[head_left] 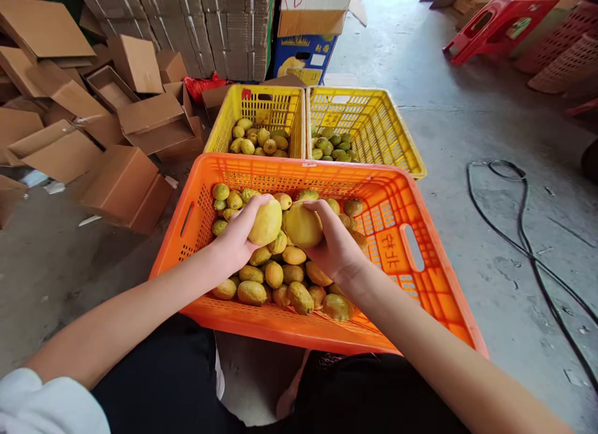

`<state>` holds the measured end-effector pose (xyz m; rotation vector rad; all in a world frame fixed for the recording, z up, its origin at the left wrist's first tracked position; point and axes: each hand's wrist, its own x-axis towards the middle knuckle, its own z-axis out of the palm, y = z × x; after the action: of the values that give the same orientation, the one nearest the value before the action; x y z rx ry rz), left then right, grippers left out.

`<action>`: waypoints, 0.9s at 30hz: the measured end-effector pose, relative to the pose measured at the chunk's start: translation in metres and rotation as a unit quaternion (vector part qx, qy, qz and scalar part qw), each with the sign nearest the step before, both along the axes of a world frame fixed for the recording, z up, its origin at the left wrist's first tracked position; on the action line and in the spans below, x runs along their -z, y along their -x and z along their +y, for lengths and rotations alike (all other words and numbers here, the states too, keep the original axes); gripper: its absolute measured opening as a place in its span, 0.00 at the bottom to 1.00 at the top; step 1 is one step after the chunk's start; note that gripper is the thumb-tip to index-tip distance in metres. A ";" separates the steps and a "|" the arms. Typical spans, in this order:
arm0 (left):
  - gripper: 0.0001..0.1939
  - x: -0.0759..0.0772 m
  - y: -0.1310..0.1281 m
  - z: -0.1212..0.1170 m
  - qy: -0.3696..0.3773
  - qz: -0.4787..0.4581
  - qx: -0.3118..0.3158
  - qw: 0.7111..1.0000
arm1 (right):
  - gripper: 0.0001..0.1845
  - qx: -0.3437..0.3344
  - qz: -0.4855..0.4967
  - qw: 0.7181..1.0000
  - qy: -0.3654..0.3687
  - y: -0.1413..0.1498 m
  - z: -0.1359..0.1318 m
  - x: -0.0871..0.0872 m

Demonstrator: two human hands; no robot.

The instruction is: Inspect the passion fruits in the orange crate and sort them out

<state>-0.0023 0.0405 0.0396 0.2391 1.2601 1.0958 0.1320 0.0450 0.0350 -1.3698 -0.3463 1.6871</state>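
Note:
My left hand (240, 231) is wrapped around a yellow lemon (265, 222), with its thumb along the top. Close beside it, my right hand (334, 241) grips a second, yellow-green lemon (303, 225). Both hands are held over an orange plastic crate (289, 331). Inside that crate lie many more lemons (252, 292), yellow to greenish brown, some with rough or blemished skin. They cover its left and middle part. My fingers on the far side of each held fruit are hidden.
Behind the orange crate stand a left yellow crate (224, 113) with yellowish fruit and a right yellow crate (387, 122) with greener fruit. Loose cardboard boxes (119, 182) pile up at the left. A black cable (523, 235) lies on the floor at right, below a red stool (499, 26).

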 end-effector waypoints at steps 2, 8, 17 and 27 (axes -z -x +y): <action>0.09 0.004 0.001 0.003 0.045 -0.009 -0.014 0.999 | 0.07 0.011 -0.001 0.999 0.031 0.000 0.001 0.000; 0.13 0.011 0.005 0.010 0.079 -0.068 0.012 0.994 | 0.10 0.006 0.035 0.998 0.049 -0.001 0.006 0.003; 0.15 0.000 0.003 0.010 0.045 -0.070 0.035 0.996 | 0.07 0.012 0.067 0.997 0.037 -0.007 0.010 0.011; 0.08 -0.007 0.003 0.009 -0.016 -0.070 0.029 0.997 | 0.06 -0.007 0.078 0.997 -0.007 -0.006 0.009 0.008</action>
<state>-0.0057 0.0494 0.0463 0.2187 1.1041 1.0649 0.1381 0.0542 0.0272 -1.2192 -0.2783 1.7873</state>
